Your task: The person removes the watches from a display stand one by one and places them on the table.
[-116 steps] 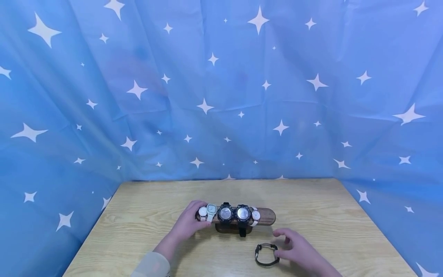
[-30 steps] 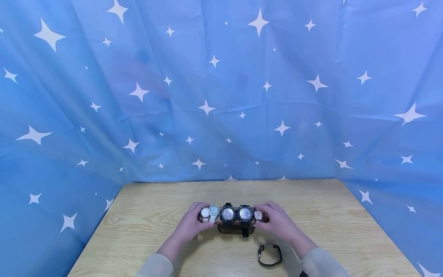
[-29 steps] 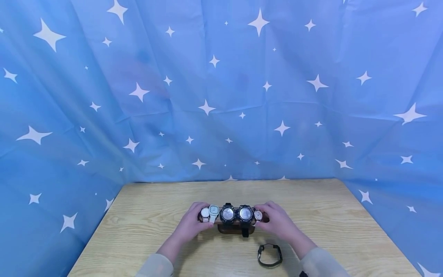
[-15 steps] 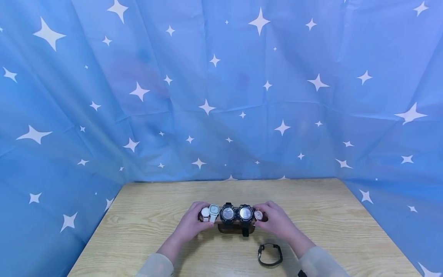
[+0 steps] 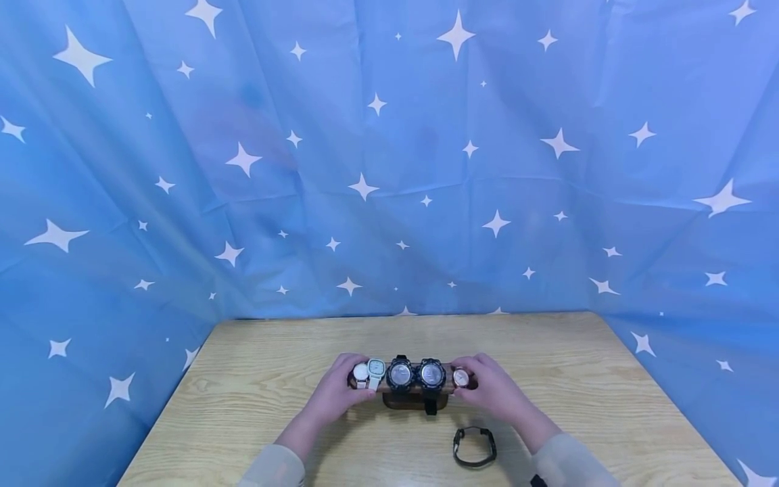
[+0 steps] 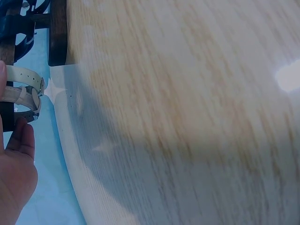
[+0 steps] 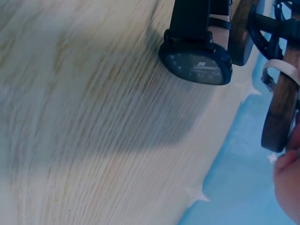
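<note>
A wooden watch stand [image 5: 414,401] carries several watches in a row along its bar. My left hand [image 5: 333,391] grips the bar's left end, fingers behind and thumb in front, around a round white watch [image 5: 361,372] and a pale square watch [image 5: 376,368]. Two chunky black watches [image 5: 400,374] sit mid-bar. At the right end, my right hand [image 5: 489,387] pinches a small rose-rimmed watch [image 5: 460,377] with a white strap [image 7: 282,68]. In the left wrist view, the left fingers [image 6: 23,140] lie by the bar's end below the buckled straps.
A black watch [image 5: 475,465] with its strap looped closed lies on the wooden table [image 5: 255,379], in front of the stand and left of the right forearm. A blue curtain with white stars [image 5: 389,149] hangs behind and at both sides.
My right hand has left the looped black watch and gone to the stand's right end. Lately it and the rose-rimmed watch have shifted slightly right, widening the gap. The left hand keeps its grip.
</note>
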The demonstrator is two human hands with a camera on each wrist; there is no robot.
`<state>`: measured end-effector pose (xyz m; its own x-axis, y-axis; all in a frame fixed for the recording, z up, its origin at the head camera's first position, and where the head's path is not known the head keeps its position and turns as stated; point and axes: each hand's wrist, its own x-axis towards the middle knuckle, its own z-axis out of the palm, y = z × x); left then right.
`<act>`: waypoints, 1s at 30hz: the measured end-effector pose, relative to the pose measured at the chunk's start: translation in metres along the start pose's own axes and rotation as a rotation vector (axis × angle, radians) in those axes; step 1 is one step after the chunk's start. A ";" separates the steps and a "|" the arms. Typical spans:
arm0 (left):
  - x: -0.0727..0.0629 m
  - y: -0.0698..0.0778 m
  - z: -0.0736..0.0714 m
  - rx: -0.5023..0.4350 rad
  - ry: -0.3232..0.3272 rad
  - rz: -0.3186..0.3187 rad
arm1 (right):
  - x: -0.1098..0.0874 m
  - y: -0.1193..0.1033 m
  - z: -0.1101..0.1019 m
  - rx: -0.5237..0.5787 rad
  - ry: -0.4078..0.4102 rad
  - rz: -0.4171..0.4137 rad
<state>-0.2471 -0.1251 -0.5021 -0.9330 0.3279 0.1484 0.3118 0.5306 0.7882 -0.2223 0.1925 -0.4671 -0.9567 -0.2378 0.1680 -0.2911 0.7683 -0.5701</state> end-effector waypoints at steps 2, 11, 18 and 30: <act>0.000 0.000 0.000 0.000 -0.001 0.001 | -0.001 0.002 -0.001 -0.001 0.001 0.011; 0.000 0.000 0.001 -0.002 0.001 0.005 | -0.005 0.009 -0.007 -0.010 0.032 0.002; 0.000 -0.001 0.002 0.013 0.008 0.010 | -0.008 0.016 -0.009 -0.040 0.052 -0.033; 0.000 0.001 0.001 0.017 0.011 -0.010 | -0.014 0.025 -0.017 -0.058 0.094 -0.062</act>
<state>-0.2463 -0.1240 -0.5020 -0.9380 0.3137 0.1476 0.3056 0.5471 0.7793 -0.2159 0.2251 -0.4696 -0.9324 -0.2311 0.2781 -0.3471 0.7875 -0.5093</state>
